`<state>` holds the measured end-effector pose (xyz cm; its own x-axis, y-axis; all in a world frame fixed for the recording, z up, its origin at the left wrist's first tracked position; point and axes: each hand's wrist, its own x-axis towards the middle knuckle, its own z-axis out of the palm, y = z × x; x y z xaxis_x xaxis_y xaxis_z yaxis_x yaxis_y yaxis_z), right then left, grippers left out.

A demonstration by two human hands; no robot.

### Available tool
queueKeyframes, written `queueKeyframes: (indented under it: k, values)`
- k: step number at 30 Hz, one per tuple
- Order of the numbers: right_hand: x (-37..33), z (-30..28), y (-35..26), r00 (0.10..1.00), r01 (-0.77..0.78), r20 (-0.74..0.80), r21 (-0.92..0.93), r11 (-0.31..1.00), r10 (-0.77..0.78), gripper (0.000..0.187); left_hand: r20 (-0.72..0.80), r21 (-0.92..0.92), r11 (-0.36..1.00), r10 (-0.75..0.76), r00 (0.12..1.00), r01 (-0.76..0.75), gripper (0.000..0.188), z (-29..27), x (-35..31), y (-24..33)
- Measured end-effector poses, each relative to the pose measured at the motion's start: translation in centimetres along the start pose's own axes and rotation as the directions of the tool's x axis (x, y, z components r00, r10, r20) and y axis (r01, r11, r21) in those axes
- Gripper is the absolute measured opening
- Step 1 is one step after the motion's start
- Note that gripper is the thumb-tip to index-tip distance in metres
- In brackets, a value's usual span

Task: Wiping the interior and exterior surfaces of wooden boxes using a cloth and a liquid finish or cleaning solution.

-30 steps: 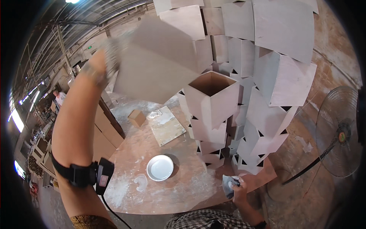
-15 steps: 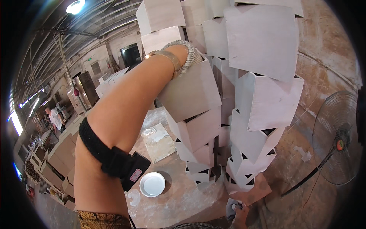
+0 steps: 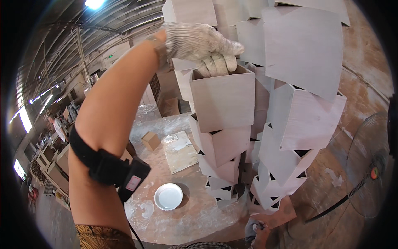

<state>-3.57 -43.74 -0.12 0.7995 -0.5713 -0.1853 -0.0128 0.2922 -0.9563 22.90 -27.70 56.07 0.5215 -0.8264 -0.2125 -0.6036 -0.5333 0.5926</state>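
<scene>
My left hand (image 3: 207,47), in a dusty white knit glove, is over the open top of a pale grey wooden box (image 3: 224,103). Its thumb side stretches to the right while the other fingers dip inside; the box's front rim hides their tips. I see nothing held in it. That box tops a stack of similar boxes (image 3: 226,147), turned at differing angles. Low in the picture, my right hand (image 3: 260,237) is bare and small in view. Its fingers are closed around a grey cloth-like thing (image 3: 251,228), partly cut off from clear sight.
A taller box stack (image 3: 306,54) rises at right. On the table (image 3: 199,224) are a white bowl of pale liquid (image 3: 168,196), a smeared board (image 3: 180,155) and a small brown block (image 3: 151,141). A fan (image 3: 369,170) stands right; another person (image 3: 58,128) is far left.
My left hand has risen from deep inside the box, so glove and fingers now show above its rim. The view has shifted, and the top box looks more upright. My right hand stays low.
</scene>
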Motion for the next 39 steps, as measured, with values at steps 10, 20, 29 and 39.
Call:
queueKeyframes:
  k: [10,20,29,39]
  values:
    - [1.7,1.3,-2.0,0.996,0.022,0.087,-0.02,1.0,-0.02,0.02,-0.354,0.533,0.844,0.162,0.921,0.056,0.038,5.6,-3.1,0.7]
    - [3.0,3.2,1.7,0.947,-0.238,0.268,0.212,0.948,0.177,0.013,-0.232,0.469,0.859,0.345,0.91,-0.206,0.024,5.0,-6.8,-2.4]
    - [3.6,12.4,1.0,0.751,-0.463,0.524,-0.013,0.886,0.401,0.016,-0.556,0.664,0.696,0.215,0.803,0.273,0.022,7.0,-5.6,-2.8]
    - [-2.3,24.7,4.5,0.447,-0.564,0.707,-0.251,0.786,0.547,0.019,-0.502,0.856,0.473,0.657,0.563,0.211,0.021,17.6,-19.6,-17.1]
